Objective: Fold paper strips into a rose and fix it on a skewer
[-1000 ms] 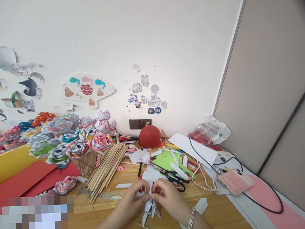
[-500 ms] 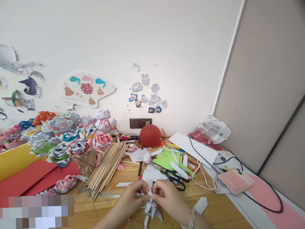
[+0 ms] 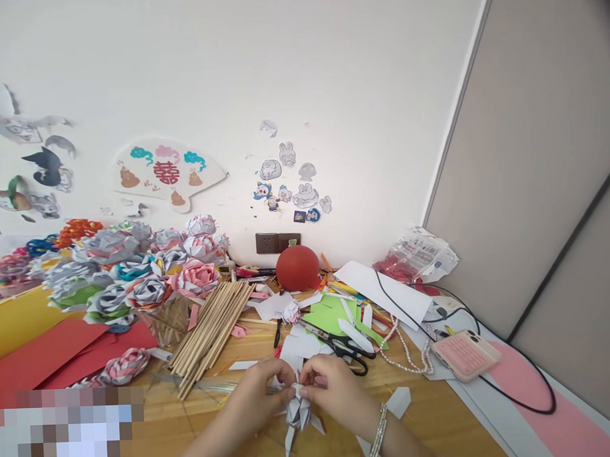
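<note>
Low in the middle of the view, both my hands pinch a small folded white paper flower [image 3: 299,415] just above the wooden table [image 3: 232,424]. My left hand [image 3: 263,390] grips its left side with closed fingers. My right hand [image 3: 333,391], with a bracelet on the wrist, grips its right side. Pointed paper petals hang below my fingers. Black-handled scissors [image 3: 346,350] lie just beyond my hands. A loose white petal piece [image 3: 398,402] rests to the right of my right wrist.
Wooden sticks [image 3: 211,335] lie in a bundle at left of centre. Paper roses [image 3: 136,274] fill the left, above red sheets [image 3: 54,357]. A red ball [image 3: 297,267] sits by the wall. Green paper [image 3: 333,314], a bead string [image 3: 407,351], a pink phone [image 3: 467,353] and a black cable lie right.
My hands stay pinched on the paper flower and have shifted only slightly. The view has moved a little, so everything sits slightly left and higher.
</note>
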Motion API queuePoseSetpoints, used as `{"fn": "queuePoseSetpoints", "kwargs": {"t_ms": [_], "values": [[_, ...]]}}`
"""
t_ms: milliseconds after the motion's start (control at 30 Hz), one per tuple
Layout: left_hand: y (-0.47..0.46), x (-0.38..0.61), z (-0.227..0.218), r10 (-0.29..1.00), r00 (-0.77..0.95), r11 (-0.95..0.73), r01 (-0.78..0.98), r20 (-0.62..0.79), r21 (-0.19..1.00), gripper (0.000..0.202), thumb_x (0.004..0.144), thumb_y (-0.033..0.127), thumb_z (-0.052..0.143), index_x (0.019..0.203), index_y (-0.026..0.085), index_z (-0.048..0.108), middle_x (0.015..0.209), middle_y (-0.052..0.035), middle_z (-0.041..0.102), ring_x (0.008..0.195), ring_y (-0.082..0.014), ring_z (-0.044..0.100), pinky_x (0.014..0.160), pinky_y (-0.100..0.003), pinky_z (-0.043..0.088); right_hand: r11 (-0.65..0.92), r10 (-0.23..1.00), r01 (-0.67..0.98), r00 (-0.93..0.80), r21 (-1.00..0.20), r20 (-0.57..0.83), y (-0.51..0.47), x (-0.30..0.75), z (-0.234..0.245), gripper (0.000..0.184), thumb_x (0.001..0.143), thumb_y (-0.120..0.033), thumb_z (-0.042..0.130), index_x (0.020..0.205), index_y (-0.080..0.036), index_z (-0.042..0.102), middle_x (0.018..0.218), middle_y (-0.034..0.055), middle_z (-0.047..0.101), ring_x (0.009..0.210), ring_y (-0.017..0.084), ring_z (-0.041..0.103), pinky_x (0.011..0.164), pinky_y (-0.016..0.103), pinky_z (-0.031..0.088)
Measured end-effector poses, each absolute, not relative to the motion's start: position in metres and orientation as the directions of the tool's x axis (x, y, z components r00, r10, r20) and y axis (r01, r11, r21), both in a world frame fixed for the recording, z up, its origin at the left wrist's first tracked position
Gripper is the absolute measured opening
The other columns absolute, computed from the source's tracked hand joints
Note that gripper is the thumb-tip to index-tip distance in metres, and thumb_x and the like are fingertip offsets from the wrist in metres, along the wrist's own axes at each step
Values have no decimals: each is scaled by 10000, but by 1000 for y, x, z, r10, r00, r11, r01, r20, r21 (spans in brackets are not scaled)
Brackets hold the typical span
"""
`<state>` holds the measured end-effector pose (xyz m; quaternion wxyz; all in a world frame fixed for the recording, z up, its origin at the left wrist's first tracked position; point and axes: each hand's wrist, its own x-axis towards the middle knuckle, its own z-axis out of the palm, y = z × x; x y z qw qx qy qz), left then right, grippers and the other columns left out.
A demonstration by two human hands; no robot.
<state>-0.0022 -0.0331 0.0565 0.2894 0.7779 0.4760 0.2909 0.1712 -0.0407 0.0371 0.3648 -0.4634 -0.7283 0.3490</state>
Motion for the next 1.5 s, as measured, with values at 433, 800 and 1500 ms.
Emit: {"fn": "queuePoseSetpoints", "kwargs": {"t_ms": [433,800,1500], "values": [[-29,-3,52,915,385,-352,621,118,701,109,656,200,554,651,168,657,702,-11,696,695,-166,612,671,-230,434,387,909,448,-333,-806,251,-35,175,36,92,688,-124,641,750,-190,659,764,-6,638,747,147,583,677,227,442],[-43,5,58,847,434,-531,689,306,493,170,659,82,467,598,184,589,627,-18,612,665,-167,565,621,-235,404,465,885,600,-312,-651,346,-45,169,41,169,664,-12,625,646,-175,581,675,-25,554,702,130,533,613,207,371],[-28,0,46,896,439,-303,508,59,806,205,738,307,469,657,159,585,605,18,564,610,-141,505,591,-223,379,638,762,559,-557,-530,330,-39,178,36,84,808,-138,585,806,-208,631,786,-10,635,773,135,574,700,217,416]]}}
